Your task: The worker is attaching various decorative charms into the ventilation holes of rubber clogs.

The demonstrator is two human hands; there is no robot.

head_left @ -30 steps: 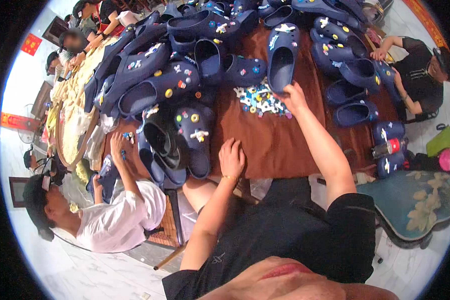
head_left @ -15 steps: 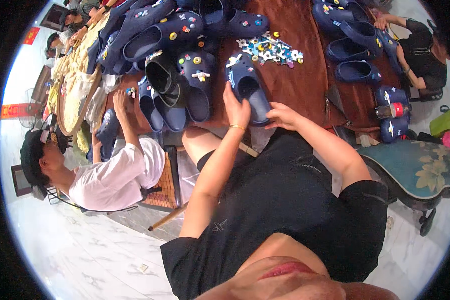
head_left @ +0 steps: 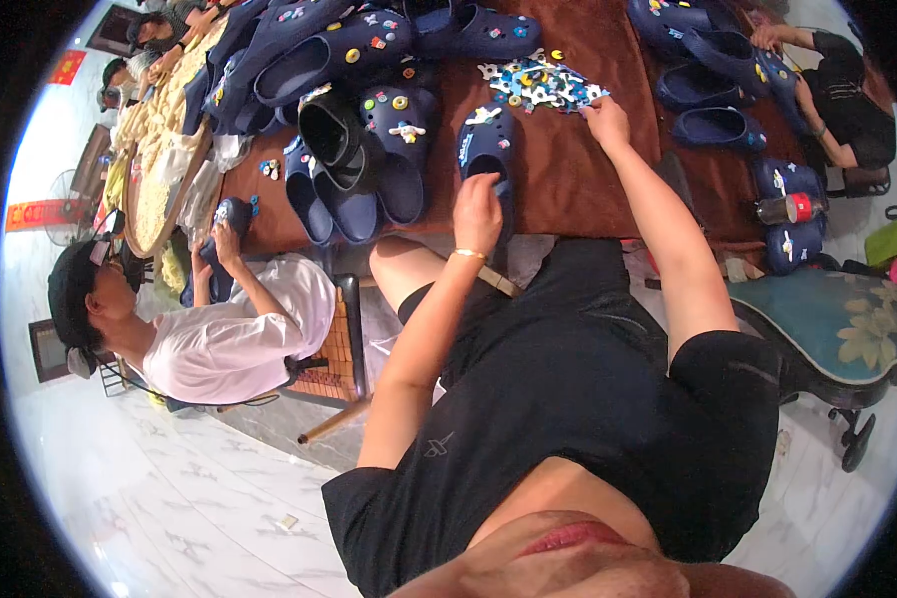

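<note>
Nearest the camera, the person's black shirt (head_left: 588, 399) fills the lower frame, both bare forearms running up and away from it toward the brown table (head_left: 568, 189). The left hand (head_left: 476, 212), a thin bracelet at its wrist, is curled over the heel end of a navy clog (head_left: 486, 149) lying at the table's near edge; the fingers close around the rim, gripping the shoe. A white charm sits on the clog's toe.

The right hand (head_left: 606, 118) stretches further out, fingers bunched and pressed down at the edge of a heap of small colourful charms (head_left: 540, 84). Whether a charm is pinched between the fingertips cannot be told from here.

Just left of the held clog, a dark clog (head_left: 327, 135) lies across other navy pairs, some already dotted with charms. Off to the left, a seated person in a white shirt (head_left: 224, 339) and dark cap holds another navy shoe in both hands.

At the right edge stands a red can (head_left: 787, 208) among more clogs, with a floral cushioned chair (head_left: 847, 319) below it. Further back, a pile of navy clogs (head_left: 299, 40) crowds the table's far side, and another person in black (head_left: 847, 100) works at the top right corner.
</note>
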